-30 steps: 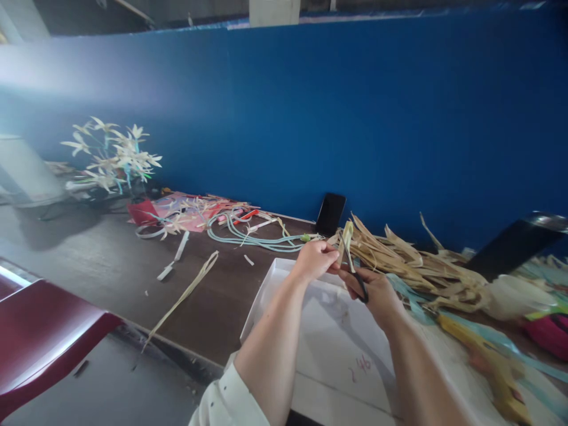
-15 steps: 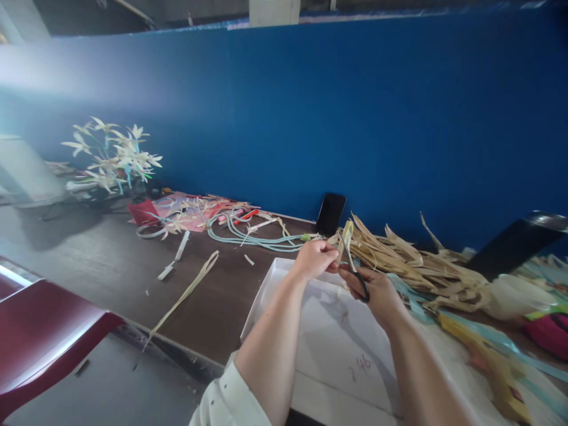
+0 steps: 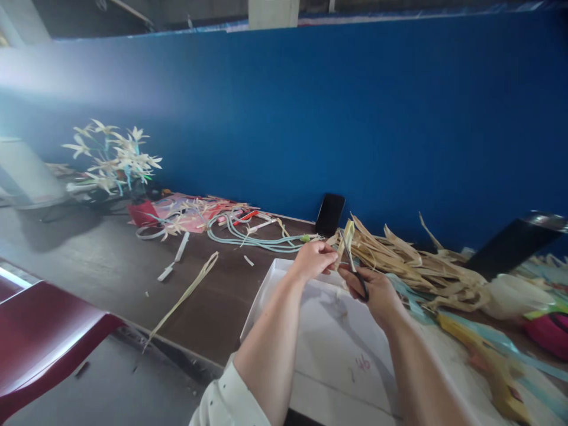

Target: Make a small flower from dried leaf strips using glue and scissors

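Observation:
My left hand (image 3: 313, 258) is closed in a pinch on a pale dried leaf strip (image 3: 346, 234) held upright over a white shallow box (image 3: 284, 296). Just to its right, my right hand (image 3: 375, 291) grips black-handled scissors (image 3: 355, 272), whose blades point up along the strip. Both hands hover above the box near the table's front. A heap of dried straw-coloured leaves (image 3: 412, 260) lies right behind the hands.
A black phone (image 3: 330, 214) leans on the blue wall. Light-blue cords (image 3: 248, 234), pink paper and leaf scraps lie at the back left, beside a bunch of straw flowers (image 3: 115, 157). A long strip (image 3: 184, 296) hangs over the table edge. A dark red chair (image 3: 44, 337) stands at left.
The hands and scissors have hardly shifted; the view has dropped very slightly.

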Demonstrator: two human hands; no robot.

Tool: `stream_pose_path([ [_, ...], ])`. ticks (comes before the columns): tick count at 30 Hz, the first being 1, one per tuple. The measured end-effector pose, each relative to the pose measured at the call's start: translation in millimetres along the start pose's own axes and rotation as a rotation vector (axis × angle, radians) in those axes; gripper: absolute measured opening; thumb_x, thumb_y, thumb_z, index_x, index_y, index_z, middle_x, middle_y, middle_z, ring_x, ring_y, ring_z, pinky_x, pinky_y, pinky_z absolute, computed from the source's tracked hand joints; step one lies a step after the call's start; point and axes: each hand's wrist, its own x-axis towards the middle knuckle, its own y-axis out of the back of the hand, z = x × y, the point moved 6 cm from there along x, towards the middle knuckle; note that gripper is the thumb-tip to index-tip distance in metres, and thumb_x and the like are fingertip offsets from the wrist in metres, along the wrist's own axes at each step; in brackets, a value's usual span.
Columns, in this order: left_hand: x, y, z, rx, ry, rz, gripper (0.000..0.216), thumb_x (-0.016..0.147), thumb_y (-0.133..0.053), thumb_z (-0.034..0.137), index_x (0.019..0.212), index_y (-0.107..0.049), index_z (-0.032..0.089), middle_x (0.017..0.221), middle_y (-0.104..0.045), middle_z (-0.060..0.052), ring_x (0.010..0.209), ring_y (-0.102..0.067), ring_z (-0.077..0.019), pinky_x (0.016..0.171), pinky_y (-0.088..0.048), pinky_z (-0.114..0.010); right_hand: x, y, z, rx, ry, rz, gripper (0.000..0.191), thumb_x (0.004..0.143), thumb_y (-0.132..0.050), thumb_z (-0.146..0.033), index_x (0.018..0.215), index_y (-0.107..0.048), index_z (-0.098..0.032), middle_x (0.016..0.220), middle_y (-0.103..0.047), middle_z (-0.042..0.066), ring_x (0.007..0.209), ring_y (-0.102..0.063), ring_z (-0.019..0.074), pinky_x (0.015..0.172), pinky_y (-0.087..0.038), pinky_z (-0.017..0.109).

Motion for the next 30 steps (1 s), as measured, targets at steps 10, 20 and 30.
stream_pose_path([
  [10,-5,-5,1,-0.057,0.046,-0.086,0.013,0.069,-0.064,0.018,0.08,-0.063,0.011,0.073,-0.063,-0.006,0.066,-0.059,-0.0118,0.058,-0.052,-0.025,0,2,-4,0.015,0.018,0.042,0.039,0.068,-0.061,-0.056,0.059,-0.058,-0.018,0.049,-0.042,-0.003,0.048,-0.032,0.0104,0.047,-0.021,0.026],
  [20,3,8,5,-0.077,-0.061,0.118,0.01,0.07,-0.063,0.02,0.077,-0.063,0.011,0.061,-0.06,-0.002,0.056,-0.057,-0.009,0.053,-0.049,-0.019,-6,-15,-13,0.001,-0.02,-0.107,0.046,0.07,-0.062,-0.05,0.1,-0.066,-0.016,0.055,-0.048,-0.002,0.054,-0.041,0.0115,0.05,-0.026,0.025],
  [30,0,8,8,-0.14,-0.036,0.145,0.009,0.07,-0.064,0.02,0.073,-0.061,0.011,0.061,-0.06,-0.002,0.056,-0.057,-0.0093,0.051,-0.049,-0.02,-6,-14,-14,-0.037,-0.021,-0.098,0.042,0.07,-0.064,-0.045,0.101,-0.067,-0.017,0.053,-0.047,-0.003,0.051,-0.041,0.0106,0.05,-0.029,0.025],
])
